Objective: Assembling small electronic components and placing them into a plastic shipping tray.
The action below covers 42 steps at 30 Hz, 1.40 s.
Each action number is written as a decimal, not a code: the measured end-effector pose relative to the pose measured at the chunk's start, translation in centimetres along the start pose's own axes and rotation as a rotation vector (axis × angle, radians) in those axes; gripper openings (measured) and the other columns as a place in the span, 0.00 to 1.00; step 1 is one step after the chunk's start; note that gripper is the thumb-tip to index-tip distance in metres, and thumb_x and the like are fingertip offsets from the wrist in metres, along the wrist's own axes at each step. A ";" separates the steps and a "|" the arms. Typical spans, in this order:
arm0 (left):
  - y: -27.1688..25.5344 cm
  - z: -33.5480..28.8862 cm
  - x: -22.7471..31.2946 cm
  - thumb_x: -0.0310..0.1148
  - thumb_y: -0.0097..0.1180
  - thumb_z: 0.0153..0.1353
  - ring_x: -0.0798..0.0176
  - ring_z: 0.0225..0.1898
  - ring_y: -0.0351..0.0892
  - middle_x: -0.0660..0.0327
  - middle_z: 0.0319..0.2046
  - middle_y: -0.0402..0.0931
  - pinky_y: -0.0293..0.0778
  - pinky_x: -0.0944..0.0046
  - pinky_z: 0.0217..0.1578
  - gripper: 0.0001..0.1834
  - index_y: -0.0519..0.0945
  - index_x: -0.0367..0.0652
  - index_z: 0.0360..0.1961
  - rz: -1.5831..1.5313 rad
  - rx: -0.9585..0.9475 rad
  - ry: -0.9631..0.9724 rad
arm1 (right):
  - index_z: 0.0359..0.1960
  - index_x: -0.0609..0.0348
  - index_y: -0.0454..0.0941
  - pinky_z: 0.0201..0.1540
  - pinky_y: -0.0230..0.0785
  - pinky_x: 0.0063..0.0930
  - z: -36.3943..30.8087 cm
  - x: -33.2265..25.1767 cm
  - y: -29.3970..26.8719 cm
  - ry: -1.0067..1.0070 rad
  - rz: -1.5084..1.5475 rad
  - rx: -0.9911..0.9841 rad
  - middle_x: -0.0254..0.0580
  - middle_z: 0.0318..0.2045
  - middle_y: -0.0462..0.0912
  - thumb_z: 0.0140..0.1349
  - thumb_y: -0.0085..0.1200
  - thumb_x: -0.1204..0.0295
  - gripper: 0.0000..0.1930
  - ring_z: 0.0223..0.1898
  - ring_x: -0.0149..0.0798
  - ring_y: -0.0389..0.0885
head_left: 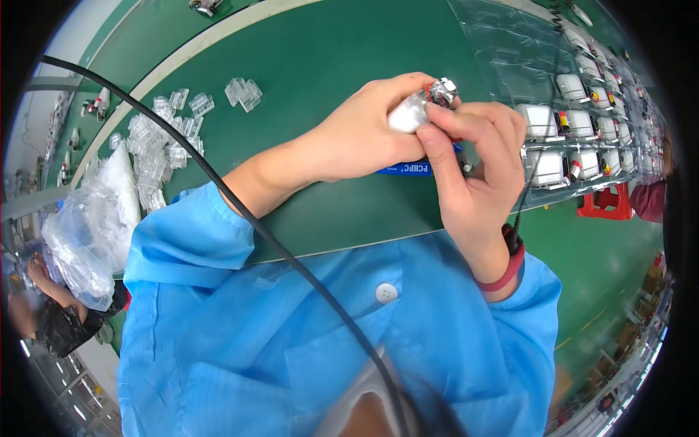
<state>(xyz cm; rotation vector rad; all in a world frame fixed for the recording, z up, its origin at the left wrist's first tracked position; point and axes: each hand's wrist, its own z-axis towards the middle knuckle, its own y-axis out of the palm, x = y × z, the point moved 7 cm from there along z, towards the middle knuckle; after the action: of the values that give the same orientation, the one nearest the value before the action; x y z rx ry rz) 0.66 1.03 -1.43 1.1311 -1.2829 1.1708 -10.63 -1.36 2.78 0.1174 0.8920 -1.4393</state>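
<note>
A small white device (409, 115) with a shiny metal and wired end is up over the green table (313, 211). My left hand (357, 127) is closed around its far side, fingers curled behind it. With thumb and index finger, my right hand (477, 156) pinches the near side of the device, close to the end with red and dark wires. Whether a smaller part sits between those fingertips is hidden. A blue flat object (408, 170) with white print lies beneath my hands, mostly covered.
Clear plastic pieces (153, 149) are heaped at the left, near a clear plastic bag (95, 226). Trays of white devices (542, 120) stand at the right. A black cable (269, 237) crosses the view. A red stool (608, 202) and another person (62, 313) are beyond the table.
</note>
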 end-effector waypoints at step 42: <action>-3.8 -0.6 3.2 0.20 0.53 0.50 0.66 0.37 0.78 0.57 0.34 0.77 0.72 0.68 0.39 0.18 0.66 0.36 0.44 0.310 0.419 0.304 | 0.38 0.65 0.70 0.33 0.68 0.33 -1.7 0.6 0.6 0.161 0.031 -0.510 0.46 0.34 0.75 0.57 0.55 0.77 0.10 0.29 0.47 0.73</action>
<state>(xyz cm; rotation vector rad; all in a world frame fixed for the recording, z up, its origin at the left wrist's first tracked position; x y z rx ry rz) 4.38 1.29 1.88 1.0128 -1.0233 1.8315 -10.98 -0.81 1.03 -0.1369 1.3576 -1.1450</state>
